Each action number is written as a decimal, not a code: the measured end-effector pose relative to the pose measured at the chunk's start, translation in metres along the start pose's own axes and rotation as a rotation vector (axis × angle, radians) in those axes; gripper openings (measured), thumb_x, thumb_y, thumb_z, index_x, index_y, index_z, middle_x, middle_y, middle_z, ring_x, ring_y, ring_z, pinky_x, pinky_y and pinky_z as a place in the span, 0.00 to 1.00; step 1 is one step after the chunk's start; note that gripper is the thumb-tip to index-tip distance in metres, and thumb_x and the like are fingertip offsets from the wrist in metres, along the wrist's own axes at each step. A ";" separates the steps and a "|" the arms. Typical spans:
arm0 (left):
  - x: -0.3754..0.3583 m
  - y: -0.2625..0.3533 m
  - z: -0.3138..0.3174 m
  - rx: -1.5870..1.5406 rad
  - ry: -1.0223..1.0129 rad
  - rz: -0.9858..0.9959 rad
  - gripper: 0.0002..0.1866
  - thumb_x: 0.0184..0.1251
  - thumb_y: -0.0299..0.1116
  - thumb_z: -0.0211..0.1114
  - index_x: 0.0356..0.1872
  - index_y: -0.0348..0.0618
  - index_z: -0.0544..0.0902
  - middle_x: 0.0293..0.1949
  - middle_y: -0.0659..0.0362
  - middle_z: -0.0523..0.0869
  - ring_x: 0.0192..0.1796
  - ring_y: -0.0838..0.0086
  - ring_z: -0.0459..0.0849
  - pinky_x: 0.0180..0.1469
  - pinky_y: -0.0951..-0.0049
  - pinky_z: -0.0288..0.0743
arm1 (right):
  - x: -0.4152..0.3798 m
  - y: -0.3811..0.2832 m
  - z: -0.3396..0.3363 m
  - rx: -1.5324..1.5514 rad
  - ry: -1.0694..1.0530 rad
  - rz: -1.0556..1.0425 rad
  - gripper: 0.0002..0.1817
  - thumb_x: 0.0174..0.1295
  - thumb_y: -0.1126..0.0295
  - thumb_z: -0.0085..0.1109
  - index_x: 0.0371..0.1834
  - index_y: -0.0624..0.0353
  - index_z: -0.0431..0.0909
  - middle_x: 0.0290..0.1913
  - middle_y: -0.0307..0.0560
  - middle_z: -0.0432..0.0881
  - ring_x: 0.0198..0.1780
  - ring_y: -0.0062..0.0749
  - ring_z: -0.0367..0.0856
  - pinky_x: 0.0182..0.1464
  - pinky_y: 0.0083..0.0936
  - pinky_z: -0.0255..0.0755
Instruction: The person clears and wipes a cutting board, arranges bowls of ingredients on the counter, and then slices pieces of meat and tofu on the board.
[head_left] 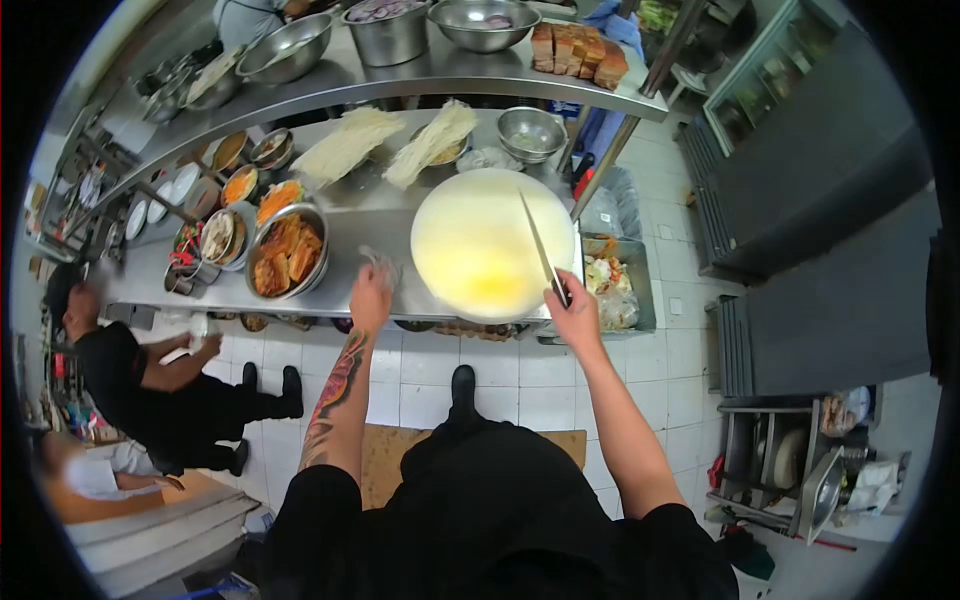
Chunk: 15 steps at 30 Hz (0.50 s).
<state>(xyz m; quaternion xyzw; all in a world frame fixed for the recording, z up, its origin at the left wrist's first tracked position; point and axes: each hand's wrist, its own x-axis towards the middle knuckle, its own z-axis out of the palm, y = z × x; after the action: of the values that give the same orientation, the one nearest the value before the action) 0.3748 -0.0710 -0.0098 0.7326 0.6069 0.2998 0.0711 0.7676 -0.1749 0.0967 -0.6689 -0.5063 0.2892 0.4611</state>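
Note:
My right hand (574, 312) is closed round the handle of a long kitchen knife (537, 232), whose blade lies over the right side of a round white cutting board (450, 215). Near the counter's front edge, my left hand (371, 296) has its fingers closed on a crumpled piece of clear plastic (384, 264); the fingers are slightly blurred. Left of that hand stands a steel bowl (322, 258) holding reddish-brown cooked meat (287, 257). The board's surface shows a bright yellow patch toward the front.
Behind the board are a steel bowl (531, 134) and pale noodle-like strands (350, 145). Pork belly slabs (578, 52) sit on the upper shelf (480, 73). A waste bin (640, 285) stands at the right. A co-worker in black (130, 375) stands at the left.

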 end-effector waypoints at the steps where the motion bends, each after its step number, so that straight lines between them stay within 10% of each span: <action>1: -0.004 0.004 0.005 0.126 -0.119 0.033 0.22 0.63 0.27 0.65 0.60 0.51 0.83 0.62 0.49 0.78 0.58 0.46 0.80 0.59 0.51 0.79 | -0.009 0.010 -0.001 -0.051 0.010 -0.097 0.20 0.66 0.69 0.65 0.60 0.63 0.82 0.38 0.50 0.89 0.37 0.34 0.87 0.44 0.29 0.80; 7: -0.074 0.006 0.023 -0.239 -0.569 0.383 0.22 0.62 0.36 0.71 0.57 0.48 0.79 0.59 0.46 0.79 0.57 0.42 0.82 0.55 0.48 0.81 | -0.071 0.007 -0.038 0.107 0.042 0.058 0.16 0.70 0.70 0.63 0.58 0.64 0.80 0.32 0.41 0.84 0.29 0.20 0.80 0.34 0.22 0.76; 10: -0.105 0.004 0.008 -0.229 -0.898 0.165 0.18 0.62 0.40 0.71 0.52 0.50 0.86 0.51 0.49 0.82 0.51 0.46 0.84 0.53 0.52 0.81 | -0.064 0.025 -0.062 0.304 0.114 0.244 0.11 0.74 0.68 0.60 0.52 0.62 0.79 0.27 0.38 0.80 0.24 0.19 0.76 0.27 0.21 0.71; 15: -0.137 -0.027 0.036 -0.250 -0.771 -0.152 0.20 0.58 0.44 0.72 0.48 0.43 0.89 0.44 0.45 0.86 0.50 0.48 0.85 0.54 0.54 0.80 | 0.006 -0.003 -0.081 0.610 0.373 0.252 0.16 0.81 0.59 0.54 0.36 0.57 0.73 0.20 0.35 0.72 0.17 0.20 0.70 0.18 0.23 0.64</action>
<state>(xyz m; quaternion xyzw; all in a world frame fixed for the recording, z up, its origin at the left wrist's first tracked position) 0.3590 -0.1828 -0.0999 0.7300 0.5471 0.0689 0.4038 0.8377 -0.1957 0.1325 -0.5990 -0.2178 0.3544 0.6842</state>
